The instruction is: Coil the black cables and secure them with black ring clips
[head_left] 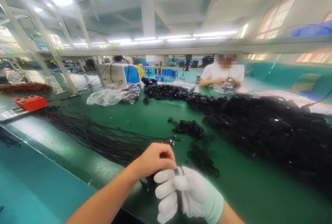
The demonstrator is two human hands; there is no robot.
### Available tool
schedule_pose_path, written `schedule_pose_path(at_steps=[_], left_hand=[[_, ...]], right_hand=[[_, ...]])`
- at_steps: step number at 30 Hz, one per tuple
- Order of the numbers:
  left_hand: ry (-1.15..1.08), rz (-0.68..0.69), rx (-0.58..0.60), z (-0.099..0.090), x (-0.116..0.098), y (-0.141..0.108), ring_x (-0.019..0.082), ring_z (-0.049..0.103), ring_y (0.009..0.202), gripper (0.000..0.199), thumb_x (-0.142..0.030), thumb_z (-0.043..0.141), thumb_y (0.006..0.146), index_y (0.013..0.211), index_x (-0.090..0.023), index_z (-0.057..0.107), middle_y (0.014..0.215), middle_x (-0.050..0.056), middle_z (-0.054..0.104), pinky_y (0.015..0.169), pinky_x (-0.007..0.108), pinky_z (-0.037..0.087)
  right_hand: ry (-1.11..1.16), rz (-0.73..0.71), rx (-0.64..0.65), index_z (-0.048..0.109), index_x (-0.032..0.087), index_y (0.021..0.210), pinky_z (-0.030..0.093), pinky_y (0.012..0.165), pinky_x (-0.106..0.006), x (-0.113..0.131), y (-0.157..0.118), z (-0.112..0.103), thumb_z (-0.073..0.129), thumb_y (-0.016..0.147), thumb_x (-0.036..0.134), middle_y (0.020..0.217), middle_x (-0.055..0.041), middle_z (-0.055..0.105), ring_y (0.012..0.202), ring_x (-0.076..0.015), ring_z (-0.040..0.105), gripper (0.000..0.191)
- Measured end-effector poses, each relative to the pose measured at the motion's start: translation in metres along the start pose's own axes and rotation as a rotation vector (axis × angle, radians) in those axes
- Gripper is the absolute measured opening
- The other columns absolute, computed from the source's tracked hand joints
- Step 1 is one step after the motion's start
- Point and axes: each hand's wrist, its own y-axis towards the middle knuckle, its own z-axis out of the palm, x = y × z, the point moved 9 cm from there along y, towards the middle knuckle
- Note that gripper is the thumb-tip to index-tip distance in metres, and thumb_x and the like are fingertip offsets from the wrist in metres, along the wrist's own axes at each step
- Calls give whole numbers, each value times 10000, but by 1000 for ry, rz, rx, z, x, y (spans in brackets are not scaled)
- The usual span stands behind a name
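My left hand, bare, pinches at the upper end of a black cable, thumb and forefinger meeting there. My right hand, in a white glove with a pale green cuff, is closed around the same cable, which seems gathered in a small coil and is partly hidden by the fingers. Under and beyond my left forearm lies a long bundle of loose black cables, with a metal connector showing just past my knuckles. A small heap of black rings lies on the green tabletop ahead.
A large pile of coiled black cables covers the right side. Clear plastic bags lie by a white and blue machine. A red button box sits at left. Across the table a person handles a cable.
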Motion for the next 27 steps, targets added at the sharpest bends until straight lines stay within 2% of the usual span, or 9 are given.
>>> schedule_pose_path(at_steps=[2,5,9,11,15,18,20,23,27], left_hand=[[61,-4,64,1,-4,3,105,516,632,124,-237,685,685,691,-126,630,667,-14,600,571,184,394],[284,32,118,1,0,7,116,544,694,154,-241,529,816,766,-144,638,747,-8,628,609,188,406],[691,56,-37,-6,21,2,158,555,759,257,-217,390,893,844,-175,639,810,13,632,696,258,382],[848,55,-95,2,27,-8,174,546,735,254,-214,375,900,862,-185,625,805,24,622,688,285,357],[1087,146,-121,36,7,-28,163,524,660,216,-179,388,887,791,-198,580,758,8,609,624,283,316],[1109,277,-108,49,-21,-35,149,497,608,168,-165,461,853,712,-187,548,711,-3,600,594,288,289],[1092,358,-88,43,-37,-35,144,498,630,134,-241,544,836,714,-186,554,712,-10,602,609,286,292],[955,340,-35,18,-44,-31,131,514,686,145,-324,641,780,741,-194,589,727,-27,608,652,267,319],[446,98,88,-2,-15,-22,104,543,687,99,-250,676,721,751,-175,619,741,-35,613,620,194,384]], right_hand=[[46,-35,-29,496,133,909,455,767,-456,4,0,-1,690,709,358,701,20,465,696,-161,588,359],[45,-176,-110,517,146,995,456,757,-431,24,-7,-6,680,728,343,742,7,500,675,-146,573,370],[29,-455,-326,537,191,1082,445,798,-399,70,-28,-27,680,739,344,836,-18,576,692,-129,540,402],[10,-517,-400,551,196,1094,439,820,-418,84,-36,-35,680,739,353,893,-39,607,737,-152,562,410],[-45,-545,-547,576,180,1085,418,866,-459,87,-40,-51,699,721,349,993,-88,641,844,-207,611,420],[-134,-427,-649,585,143,1073,421,859,-420,70,-38,-57,725,705,283,994,-116,657,843,-202,624,417],[-200,-292,-560,598,110,1052,431,822,-380,54,-29,-50,693,741,252,944,-118,661,782,-174,617,355],[-167,-121,-253,602,66,1029,440,779,-392,25,-15,-26,633,790,278,916,-131,632,765,-181,602,320],[28,0,-107,574,51,1014,451,687,-387,-3,-4,-15,673,740,313,798,-87,581,694,-174,575,392]])
